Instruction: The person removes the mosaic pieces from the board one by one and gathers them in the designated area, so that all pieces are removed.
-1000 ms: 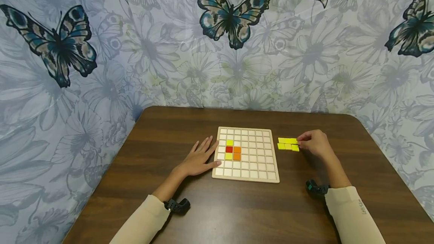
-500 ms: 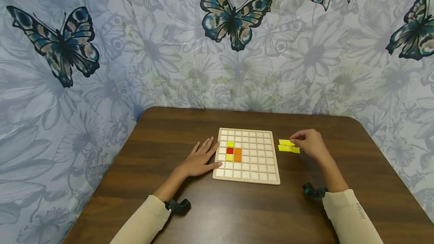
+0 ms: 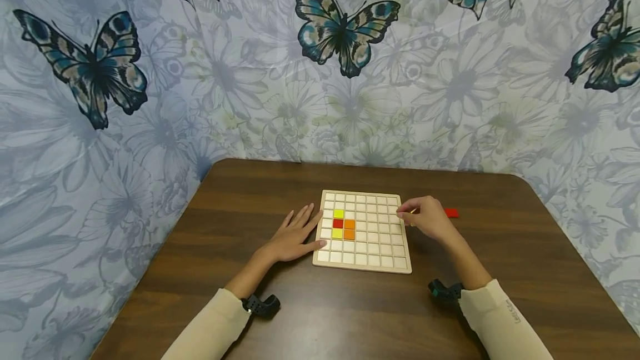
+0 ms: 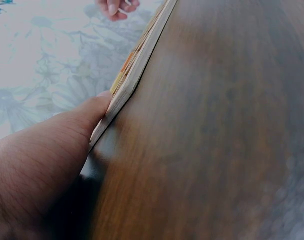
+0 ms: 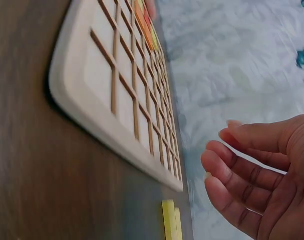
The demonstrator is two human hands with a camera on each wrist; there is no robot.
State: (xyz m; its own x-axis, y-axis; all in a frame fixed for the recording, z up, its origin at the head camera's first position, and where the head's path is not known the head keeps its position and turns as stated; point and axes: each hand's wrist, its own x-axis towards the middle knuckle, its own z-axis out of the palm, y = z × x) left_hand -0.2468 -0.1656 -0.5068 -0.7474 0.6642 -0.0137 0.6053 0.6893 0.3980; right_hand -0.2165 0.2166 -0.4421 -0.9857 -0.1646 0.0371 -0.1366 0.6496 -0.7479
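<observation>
Near the right grip (image 3: 425, 216), beside the board (image 3: 374, 249), loose yellow tiles (image 5: 170, 221) should handle light, stiff and slick, best pinched by opposite edges; that grip is half-curled, whether pinching a tile I cannot tell; the left grip (image 3: 291, 240) lies spread, touching the board.

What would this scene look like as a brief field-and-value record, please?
Surface: brown wooden table
On it: pale wooden grid board, lying flat
In the grid: two yellow tiles, one red tile, two orange tiles
Right of board: loose yellow tiles, a loose red tile
Left hand: touching the board's left edge
Right hand: at the board's right edge; any held tile unclear
</observation>
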